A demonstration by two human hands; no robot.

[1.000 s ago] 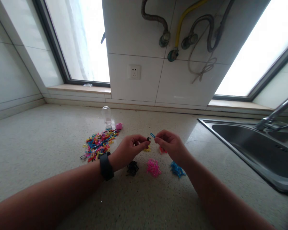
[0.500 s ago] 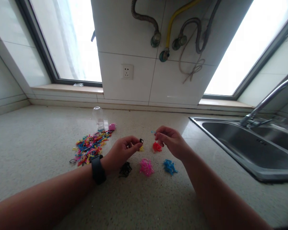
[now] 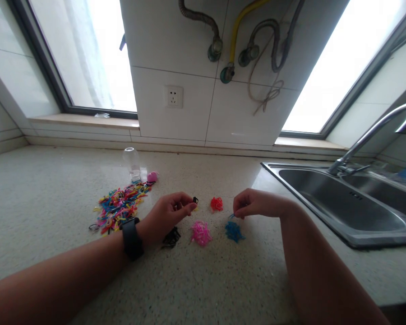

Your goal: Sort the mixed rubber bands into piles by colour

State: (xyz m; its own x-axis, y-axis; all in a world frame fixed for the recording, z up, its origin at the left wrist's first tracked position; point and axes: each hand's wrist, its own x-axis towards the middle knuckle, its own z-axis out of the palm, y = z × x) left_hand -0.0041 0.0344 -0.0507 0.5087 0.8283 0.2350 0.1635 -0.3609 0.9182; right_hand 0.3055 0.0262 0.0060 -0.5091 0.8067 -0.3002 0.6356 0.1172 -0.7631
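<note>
Between the thumb and fingertips of my left hand (image 3: 171, 211) is a small black rubber band (image 3: 195, 200). My right hand (image 3: 253, 203) pinches a blue rubber band (image 3: 232, 216) just above the blue pile (image 3: 234, 231). A pink pile (image 3: 200, 233) lies between my hands, nearer to me, and a red pile (image 3: 217, 204) farther back. Under my left wrist a black pile (image 3: 171, 238) is partly covered. Some yellow bands (image 3: 196, 208) peek out behind my left fingertips, mostly hidden. A large heap of mixed-colour bands (image 3: 122, 205) spreads out left of my left hand.
An upright clear bottle (image 3: 131, 164) and a pink lump-shaped item (image 3: 152, 176) stand behind the mixed heap. On the right, a steel sink (image 3: 325, 194) with a faucet (image 3: 365, 140) is set into the speckled counter (image 3: 223, 284). Hoses (image 3: 234, 36) hang on the tiled wall.
My right hand has moved from behind the red pile toward me and rightward, lowering the blue band to the blue pile. My left hand still holds the black band. The view has shifted slightly.
</note>
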